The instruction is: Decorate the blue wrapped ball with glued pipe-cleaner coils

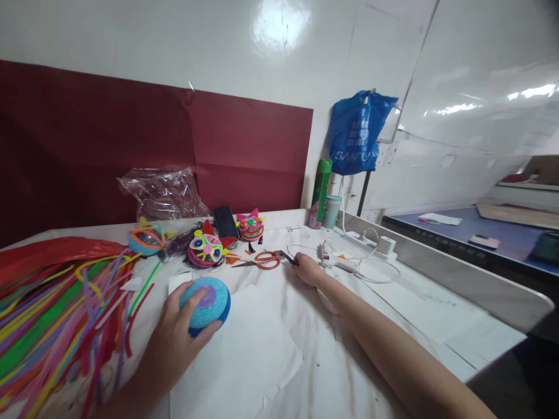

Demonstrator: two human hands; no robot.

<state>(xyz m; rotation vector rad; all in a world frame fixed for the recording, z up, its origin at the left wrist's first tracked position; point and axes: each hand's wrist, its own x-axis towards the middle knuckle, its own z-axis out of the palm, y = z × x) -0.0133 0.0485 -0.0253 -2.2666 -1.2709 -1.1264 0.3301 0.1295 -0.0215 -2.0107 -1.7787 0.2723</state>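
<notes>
Blue ball: lower centre-left of the frame, above the edge of the white paper (pixel 244 361); the blue ball (pixel 213 311) has a purple patch on top.
Left hand: the left hand (pixel 181 317) grasps the ball, fingers over the top and thumb along the near side, probably to steady it.
Right hand: at centre-right, the right hand (pixel 308 270) has its fingers closed on a dark tool (pixel 288 257), kind unclear, its far end just beside the orange-handled scissors (pixel 266 261).
Decorated ball: the pink-and-yellow ball (pixel 207 247) sits mid-frame, face outward, perhaps set aside as a model.
Fuzzy strips: the coloured strips (pixel 52 326) spread across the lower left, seemingly kept within reach.
Blue bag: upper right, the blue bag (pixel 360 134) hangs against the wall; contents hidden.
Clear bag: the crinkled clear bag (pixel 166 192) lies left of centre; I cannot tell what it holds.
Cup: the pale green cup (pixel 332 214) stands right of centre; its inside is not visible.
</notes>
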